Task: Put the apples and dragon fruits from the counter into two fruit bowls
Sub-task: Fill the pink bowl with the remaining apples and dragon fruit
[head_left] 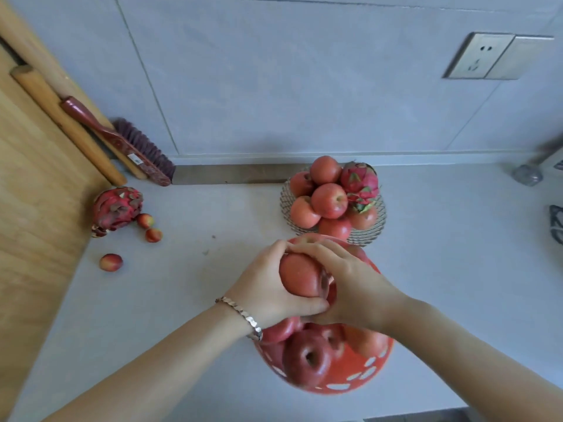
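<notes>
Head view: left hand [265,287] and right hand [353,278] curl together around one apple [300,277] above the red bowl [359,379] on the surface [170,300].

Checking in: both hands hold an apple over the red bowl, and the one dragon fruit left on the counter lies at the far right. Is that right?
Not quite. The head view shows the left hand and right hand holding the apple over the red bowl, but the loose dragon fruit lies at the far left of the counter, beside the wooden panel.
</notes>
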